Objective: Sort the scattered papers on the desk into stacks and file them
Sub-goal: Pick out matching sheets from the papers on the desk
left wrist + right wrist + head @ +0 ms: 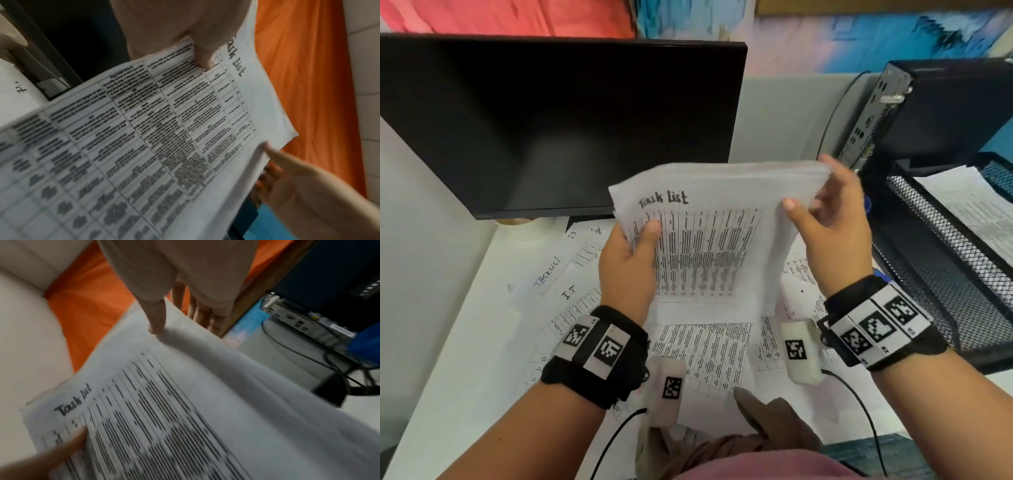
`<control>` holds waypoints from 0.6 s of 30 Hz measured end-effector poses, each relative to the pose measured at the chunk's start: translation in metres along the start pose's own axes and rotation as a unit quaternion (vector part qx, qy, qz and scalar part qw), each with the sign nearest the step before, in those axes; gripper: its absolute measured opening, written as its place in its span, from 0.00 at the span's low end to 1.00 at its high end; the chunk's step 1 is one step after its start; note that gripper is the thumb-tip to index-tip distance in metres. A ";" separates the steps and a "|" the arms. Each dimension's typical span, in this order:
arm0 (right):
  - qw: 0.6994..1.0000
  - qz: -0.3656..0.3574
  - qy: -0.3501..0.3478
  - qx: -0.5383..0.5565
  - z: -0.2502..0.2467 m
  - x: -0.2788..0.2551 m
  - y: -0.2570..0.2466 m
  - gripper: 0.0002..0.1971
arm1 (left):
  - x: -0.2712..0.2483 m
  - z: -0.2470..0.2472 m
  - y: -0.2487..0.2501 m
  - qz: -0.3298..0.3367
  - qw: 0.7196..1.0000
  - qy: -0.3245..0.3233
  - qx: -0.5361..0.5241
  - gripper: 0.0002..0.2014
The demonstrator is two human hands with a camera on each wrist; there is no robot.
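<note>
I hold a stack of printed sheets (709, 240) upright above the desk; its top page is headed "Task List" over a dense table. My left hand (631, 260) grips the stack's left edge, thumb on the front (203, 60). My right hand (825, 219) pinches the right top corner, thumb in front (157, 321) and fingers behind. The same stack fills the left wrist view (144, 138) and the right wrist view (185, 402). More loose printed papers (705, 353) lie scattered flat on the desk beneath, some with handwritten headings (548, 274).
A dark monitor (558, 123) stands at the back left. A black mesh tray (941, 274) holding papers sits at the right, with a black computer case (928, 109) behind it. Cables run along the desk's front edge.
</note>
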State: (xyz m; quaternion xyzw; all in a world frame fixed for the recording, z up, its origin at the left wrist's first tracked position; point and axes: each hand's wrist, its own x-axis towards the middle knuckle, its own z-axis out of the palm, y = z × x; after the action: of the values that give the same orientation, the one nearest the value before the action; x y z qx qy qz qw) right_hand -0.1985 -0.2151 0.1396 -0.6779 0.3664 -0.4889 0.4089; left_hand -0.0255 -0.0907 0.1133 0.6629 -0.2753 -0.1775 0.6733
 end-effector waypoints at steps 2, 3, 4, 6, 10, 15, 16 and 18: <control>0.997 0.046 -0.038 -0.039 0.002 -0.004 0.011 0.19 | 0.001 0.002 0.006 0.003 1.000 0.000 -0.015 0.06; 0.996 0.052 -0.047 -0.056 0.004 -0.006 0.015 0.16 | 0.001 0.004 0.010 0.010 1.000 -0.001 -0.021 0.07; 0.996 0.048 -0.046 -0.058 0.007 -0.009 0.016 0.15 | -0.001 0.006 0.013 0.021 0.999 -0.003 -0.026 0.09; 0.998 0.023 -0.017 -0.047 0.011 -0.014 0.012 0.13 | -0.008 0.011 0.020 0.053 0.998 -0.013 -0.041 0.13; 1.000 0.010 0.018 -0.023 0.017 -0.027 0.008 0.10 | -0.024 0.020 0.023 0.092 0.993 -0.041 -0.059 0.18; 0.997 0.052 -0.037 -0.037 0.023 -0.030 0.011 0.21 | -0.026 0.018 0.002 0.077 0.996 -0.035 -0.003 0.20; 0.998 0.048 -0.033 -0.035 0.024 -0.026 0.008 0.23 | -0.024 0.018 -0.001 0.068 0.997 -0.040 -0.007 0.22; 1.000 0.000 -0.013 -0.022 0.023 -0.015 -0.003 0.29 | -0.022 0.018 -0.004 0.048 0.998 -0.046 -0.010 0.24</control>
State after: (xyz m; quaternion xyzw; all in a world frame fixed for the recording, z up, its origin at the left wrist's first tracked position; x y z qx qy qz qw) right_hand -0.1794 -0.1961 0.1326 -0.6934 0.3711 -0.4718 0.3987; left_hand -0.0529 -0.0916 0.1056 0.6334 -0.3361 -0.1781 0.6739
